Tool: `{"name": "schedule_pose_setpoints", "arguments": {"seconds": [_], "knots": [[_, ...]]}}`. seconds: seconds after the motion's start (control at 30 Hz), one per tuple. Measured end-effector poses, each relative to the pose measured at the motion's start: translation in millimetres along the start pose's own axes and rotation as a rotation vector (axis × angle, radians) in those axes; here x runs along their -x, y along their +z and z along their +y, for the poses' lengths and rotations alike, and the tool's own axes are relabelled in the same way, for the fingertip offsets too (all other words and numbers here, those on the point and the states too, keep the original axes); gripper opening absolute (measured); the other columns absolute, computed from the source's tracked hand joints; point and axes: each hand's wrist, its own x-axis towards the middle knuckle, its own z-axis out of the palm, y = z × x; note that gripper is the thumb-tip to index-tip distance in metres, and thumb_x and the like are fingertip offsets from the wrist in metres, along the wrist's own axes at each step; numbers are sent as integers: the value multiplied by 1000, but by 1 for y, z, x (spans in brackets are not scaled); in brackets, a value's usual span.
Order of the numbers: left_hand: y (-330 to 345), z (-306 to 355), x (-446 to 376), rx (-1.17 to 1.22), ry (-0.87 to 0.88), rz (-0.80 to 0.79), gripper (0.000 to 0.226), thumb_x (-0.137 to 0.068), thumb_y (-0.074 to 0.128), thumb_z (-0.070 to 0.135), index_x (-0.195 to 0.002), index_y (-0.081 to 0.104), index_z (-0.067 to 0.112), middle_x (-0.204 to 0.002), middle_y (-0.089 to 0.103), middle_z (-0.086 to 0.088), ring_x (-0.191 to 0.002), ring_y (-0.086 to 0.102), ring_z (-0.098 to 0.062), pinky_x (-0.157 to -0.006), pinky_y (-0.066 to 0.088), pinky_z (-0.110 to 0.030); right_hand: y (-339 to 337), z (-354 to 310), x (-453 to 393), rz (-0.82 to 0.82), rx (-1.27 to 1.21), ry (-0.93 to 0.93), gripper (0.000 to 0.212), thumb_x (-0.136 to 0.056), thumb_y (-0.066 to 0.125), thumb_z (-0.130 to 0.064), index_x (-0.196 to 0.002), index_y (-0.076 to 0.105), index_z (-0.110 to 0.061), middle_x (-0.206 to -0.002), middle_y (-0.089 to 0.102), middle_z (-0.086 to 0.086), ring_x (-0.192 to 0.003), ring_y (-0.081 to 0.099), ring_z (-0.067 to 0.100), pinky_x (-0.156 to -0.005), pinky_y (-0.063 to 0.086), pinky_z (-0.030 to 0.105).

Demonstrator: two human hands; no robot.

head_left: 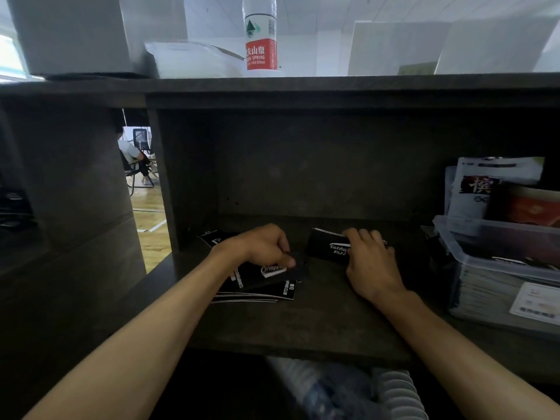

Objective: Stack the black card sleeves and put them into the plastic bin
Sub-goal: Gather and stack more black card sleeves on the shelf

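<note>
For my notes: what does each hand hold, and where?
Left hand pinches one black card sleeve at its upper edge. Right hand holds a sleeve stack at its right end.

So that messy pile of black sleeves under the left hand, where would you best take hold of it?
Probably by its near edge, coming in from the front. The loose pile lies flat on the desk, its edges fanned toward the person, so fingers can slide under there. The left hand already pinches the top sleeve.

Likely office: dark desk hutch [303, 86], office chair [141, 139] beyond, ceiling tiles, water bottle [260, 40].
</note>
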Motion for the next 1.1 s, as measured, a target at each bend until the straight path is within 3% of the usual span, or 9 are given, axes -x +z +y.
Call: {"name": "schedule_pose_setpoints", "arguments": {"seconds": [0.1,0.23,0.37,0.43,0.5,0.6,0.77,0.93,1.1], "knots": [[-6,1,1,328,26,164,12,-90,68,16,-98,61,23,-98,69,-4,-92,65,-16,-89,51,-34,1,-1,-1,10,1,13,53,-90,62,-19,-138,40,-23,-134,47,5,-124,40,23,-102,41,47],[-6,9,-5,784,125,410,43,-90,59,-1,-128,58,21,-109,65,-9,-103,65,-17,-88,52,-24,1,0,-3,46,-36,30,54,-88,63,-19,-138,42,-22,-134,47,5,-123,40,23,-102,40,47],[5,15,-19,939,140,687,29,-88,62,-6,-109,60,14,-103,68,-11,-87,67,-15,-73,57,-26,1,2,-3,35,-48,33,54,-91,60,-20,-141,40,-21,-135,45,5,-124,39,23,-103,39,46],[15,12,-27,906,78,735,25,-88,65,-3,-97,56,19,-104,66,-11,-83,68,-14,-76,60,-35,2,2,-3,55,-50,38,48,-93,55,-20,-139,42,-19,-132,47,5,-122,40,24,-100,40,46],[25,6,-32,767,18,745,29,-87,68,4,-89,51,28,-98,66,-6,-76,69,-11,-73,61,-33,2,2,-4,73,-67,49,41,-97,49,-26,-137,45,-20,-130,48,5,-120,42,23,-100,41,46],[37,2,-34,453,-6,699,24,-86,73,18,-83,52,29,-86,62,4,-80,64,-12,-72,54,-25,4,2,-5,94,-84,50,37,-99,40,-35,-134,48,-22,-129,51,5,-117,44,22,-98,40,46],[50,13,-31,76,102,500,3,-91,67,31,-92,66,28,-97,67,6,-95,63,-13,-84,51,-33,9,1,-6,57,-28,40,40,-96,50,-41,-134,45,-27,-130,49,2,-119,44,20,-100,41,46],[29,2,-25,78,116,379,11,-92,65,31,-101,71,33,-107,69,9,-105,62,-11,-96,48,-32,8,2,-5,33,-38,23,38,-96,53,-36,-132,45,-27,-129,50,1,-120,44,20,-99,41,50],[-1,-26,-15,-71,-22,-53,46,-79,77,44,-121,62,32,-122,61,5,-113,57,-13,-103,45,-37,4,2,-4,22,-41,19,37,-97,53,-34,-132,45,-26,-129,50,2,-120,43,21,-100,41,49]]}}
